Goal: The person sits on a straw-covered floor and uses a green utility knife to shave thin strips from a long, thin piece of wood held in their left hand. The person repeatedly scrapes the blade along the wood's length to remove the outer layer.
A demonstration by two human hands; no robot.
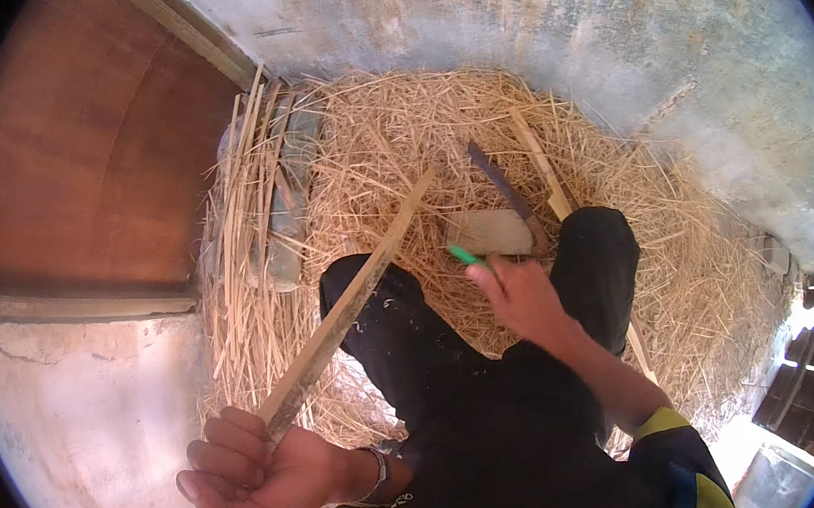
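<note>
Hands well apart here, my left hand (266,473) clamps the wooden strip (353,300) slanting from lower left to upper centre, my right hand (526,303) gripping a green handle (466,255) mid-frame.

Worn on the head, left of two side by side | looks steeply down past knees (598,245) onto straw (372,150) | takes in left grip (259,470) and right grip (521,297) close by — reaches wall (521,18) beyond, at top | fisheye, upright — bends straight edges
</note>
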